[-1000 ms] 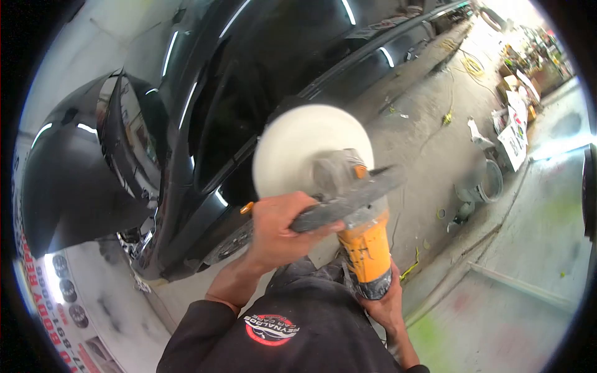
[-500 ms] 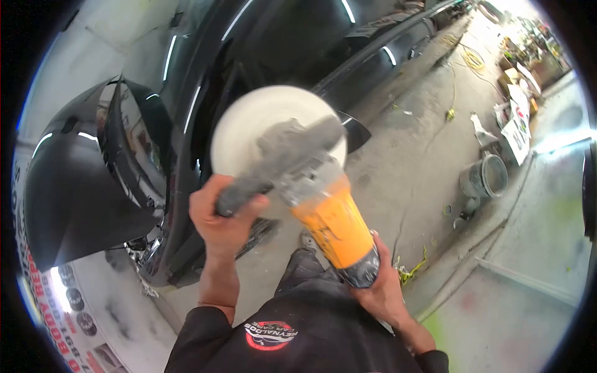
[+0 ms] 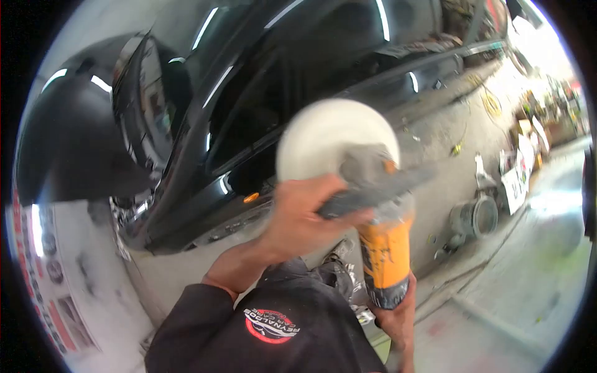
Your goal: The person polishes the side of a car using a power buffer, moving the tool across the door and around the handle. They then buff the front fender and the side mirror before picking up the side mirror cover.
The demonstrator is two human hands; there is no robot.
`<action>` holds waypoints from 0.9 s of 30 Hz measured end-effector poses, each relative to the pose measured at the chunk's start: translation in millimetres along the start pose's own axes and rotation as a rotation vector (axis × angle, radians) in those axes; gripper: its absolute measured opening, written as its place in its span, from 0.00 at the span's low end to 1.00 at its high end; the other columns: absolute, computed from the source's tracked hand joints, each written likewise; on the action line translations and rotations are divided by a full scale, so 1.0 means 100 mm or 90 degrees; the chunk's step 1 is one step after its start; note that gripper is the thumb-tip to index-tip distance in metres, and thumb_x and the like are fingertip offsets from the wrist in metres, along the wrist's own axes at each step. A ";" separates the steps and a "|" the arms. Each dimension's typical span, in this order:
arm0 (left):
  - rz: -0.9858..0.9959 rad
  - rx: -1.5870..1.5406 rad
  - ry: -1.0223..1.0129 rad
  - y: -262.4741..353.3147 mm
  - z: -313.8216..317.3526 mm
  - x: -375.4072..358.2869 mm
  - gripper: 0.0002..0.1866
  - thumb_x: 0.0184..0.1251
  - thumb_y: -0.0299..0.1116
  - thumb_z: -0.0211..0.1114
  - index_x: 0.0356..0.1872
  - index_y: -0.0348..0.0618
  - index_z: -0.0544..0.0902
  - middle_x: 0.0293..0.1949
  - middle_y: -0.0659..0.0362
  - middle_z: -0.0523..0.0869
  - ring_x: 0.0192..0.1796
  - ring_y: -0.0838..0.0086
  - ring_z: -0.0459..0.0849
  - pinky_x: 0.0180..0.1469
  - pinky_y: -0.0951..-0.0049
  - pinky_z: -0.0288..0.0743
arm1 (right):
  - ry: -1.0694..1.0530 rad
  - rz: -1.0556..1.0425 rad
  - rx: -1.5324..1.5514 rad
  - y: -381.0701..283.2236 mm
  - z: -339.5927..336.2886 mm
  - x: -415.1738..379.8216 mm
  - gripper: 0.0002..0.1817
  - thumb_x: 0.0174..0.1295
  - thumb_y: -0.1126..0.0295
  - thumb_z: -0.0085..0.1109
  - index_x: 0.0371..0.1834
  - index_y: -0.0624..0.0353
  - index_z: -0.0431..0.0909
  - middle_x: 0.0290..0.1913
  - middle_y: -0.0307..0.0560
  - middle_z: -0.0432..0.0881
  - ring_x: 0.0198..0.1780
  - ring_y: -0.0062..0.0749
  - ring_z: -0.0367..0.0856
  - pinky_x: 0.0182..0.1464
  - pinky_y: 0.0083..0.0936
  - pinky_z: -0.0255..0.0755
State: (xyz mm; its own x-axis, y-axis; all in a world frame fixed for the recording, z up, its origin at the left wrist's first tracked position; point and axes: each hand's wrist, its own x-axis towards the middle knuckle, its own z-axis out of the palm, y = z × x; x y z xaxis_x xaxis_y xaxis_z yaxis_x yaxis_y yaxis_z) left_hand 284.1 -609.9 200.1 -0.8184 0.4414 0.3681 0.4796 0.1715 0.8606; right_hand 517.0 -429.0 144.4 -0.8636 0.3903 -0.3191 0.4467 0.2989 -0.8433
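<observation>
My left hand (image 3: 301, 214) is wrapped round the dark side handle of an orange polisher (image 3: 387, 248). At the dark rear end of its body, my right hand (image 3: 398, 317) grips from below and the right. A round off-white polishing pad (image 3: 329, 140) sits at the polisher's head, its face turned away from me and smooth with blur. In this view the pad overlaps the lower side of a glossy black car (image 3: 348, 62). Part of the polisher's grey head is hidden behind the handle.
A curved black panel (image 3: 68, 143) juts out at the left. Along the right, a grey bucket (image 3: 482, 216) lies near the wall, with papers and boxes beyond it. A coiled yellow cord (image 3: 491, 104) rests on the concrete floor. A printed banner (image 3: 59, 273) shows lower left.
The polisher has moved right across the view, its body now closer to upright. Both hands have gone with it, still gripping. The view has shifted, showing more of the car's side.
</observation>
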 end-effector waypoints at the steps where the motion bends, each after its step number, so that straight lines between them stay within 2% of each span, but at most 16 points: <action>1: -0.003 -0.012 -0.020 0.00 0.08 0.00 0.15 0.57 0.37 0.80 0.34 0.40 0.84 0.27 0.55 0.86 0.26 0.68 0.85 0.30 0.69 0.76 | 0.009 0.000 -0.018 0.05 -0.05 -0.02 0.57 0.42 0.79 0.78 0.78 0.57 0.53 0.61 0.55 0.78 0.60 0.45 0.80 0.65 0.36 0.72; 3: 0.006 -0.039 -0.042 -0.04 0.22 -0.02 0.17 0.60 0.43 0.78 0.32 0.40 0.82 0.26 0.53 0.84 0.28 0.58 0.85 0.30 0.63 0.76 | 0.036 0.120 0.052 -0.07 -0.12 -0.07 0.54 0.37 0.77 0.75 0.74 0.58 0.58 0.58 0.51 0.77 0.59 0.40 0.77 0.63 0.34 0.70; 4: 0.011 -0.051 -0.026 -0.08 0.30 -0.03 0.17 0.59 0.43 0.78 0.32 0.41 0.82 0.25 0.54 0.84 0.27 0.60 0.85 0.29 0.64 0.75 | 0.056 0.186 0.088 -0.11 -0.14 -0.13 0.53 0.35 0.77 0.74 0.73 0.59 0.60 0.57 0.49 0.77 0.59 0.38 0.76 0.62 0.33 0.69; 6: 0.024 -0.079 -0.003 -0.15 0.42 -0.03 0.17 0.58 0.42 0.80 0.31 0.42 0.82 0.23 0.55 0.83 0.25 0.65 0.85 0.27 0.67 0.74 | 0.062 0.127 0.031 0.13 -0.34 -0.19 0.53 0.34 0.77 0.74 0.72 0.59 0.60 0.57 0.49 0.77 0.58 0.37 0.75 0.63 0.33 0.69; 7: 0.016 -0.095 0.009 -0.17 0.44 -0.02 0.17 0.58 0.43 0.79 0.31 0.42 0.82 0.23 0.55 0.83 0.25 0.64 0.85 0.27 0.67 0.74 | 0.068 0.100 0.003 0.08 -0.37 -0.16 0.54 0.33 0.77 0.74 0.72 0.60 0.60 0.57 0.49 0.77 0.58 0.37 0.75 0.64 0.33 0.68; 8: 0.010 -0.113 0.021 -0.18 0.45 0.00 0.17 0.59 0.43 0.79 0.31 0.42 0.81 0.24 0.55 0.83 0.25 0.63 0.85 0.28 0.66 0.74 | 0.097 0.082 0.005 -0.05 -0.40 -0.16 0.54 0.32 0.78 0.73 0.72 0.61 0.60 0.56 0.49 0.77 0.56 0.37 0.76 0.64 0.33 0.68; 13: -0.031 -0.192 0.081 -0.20 0.34 0.17 0.18 0.61 0.42 0.78 0.32 0.38 0.80 0.23 0.52 0.83 0.24 0.64 0.85 0.27 0.67 0.74 | 0.063 0.072 -0.178 -0.69 -0.72 0.02 0.56 0.31 0.78 0.73 0.73 0.64 0.59 0.57 0.51 0.77 0.58 0.38 0.76 0.65 0.32 0.66; 19: -0.064 -0.280 0.172 -0.20 0.02 0.38 0.18 0.61 0.41 0.78 0.34 0.36 0.81 0.23 0.52 0.84 0.23 0.71 0.83 0.27 0.69 0.73 | 0.055 0.057 -0.269 -1.39 -0.76 0.29 0.56 0.31 0.79 0.74 0.73 0.64 0.60 0.57 0.50 0.78 0.58 0.39 0.76 0.65 0.31 0.66; 20: -0.061 -0.281 0.194 -0.23 -0.02 0.40 0.18 0.61 0.40 0.78 0.35 0.35 0.82 0.23 0.52 0.84 0.23 0.72 0.82 0.27 0.69 0.73 | 0.045 0.029 -0.360 -1.50 -0.75 0.35 0.56 0.31 0.80 0.74 0.73 0.64 0.60 0.56 0.50 0.78 0.57 0.39 0.76 0.65 0.31 0.66; 23: -0.059 -0.273 0.251 -0.31 -0.15 0.41 0.18 0.62 0.40 0.78 0.36 0.35 0.82 0.23 0.53 0.84 0.24 0.76 0.80 0.28 0.71 0.73 | 0.014 -0.030 -0.385 -1.62 -0.68 0.51 0.54 0.32 0.82 0.73 0.73 0.63 0.61 0.56 0.50 0.79 0.57 0.40 0.76 0.64 0.31 0.67; 27: -0.062 -0.285 0.304 -0.36 -0.31 0.36 0.18 0.61 0.40 0.79 0.36 0.35 0.83 0.23 0.55 0.83 0.26 0.81 0.77 0.29 0.72 0.72 | -0.065 -0.027 -0.348 -1.73 -0.58 0.69 0.50 0.39 0.84 0.69 0.74 0.62 0.59 0.57 0.52 0.74 0.58 0.38 0.75 0.63 0.33 0.68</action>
State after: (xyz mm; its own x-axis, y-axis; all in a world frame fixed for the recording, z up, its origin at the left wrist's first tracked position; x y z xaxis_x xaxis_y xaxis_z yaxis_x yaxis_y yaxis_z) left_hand 227.6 -627.7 193.5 -0.9514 -0.0147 0.3076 0.3022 -0.2364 0.9234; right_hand 393.3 -402.9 293.8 -0.8897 0.2895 -0.3531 0.4436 0.7310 -0.5184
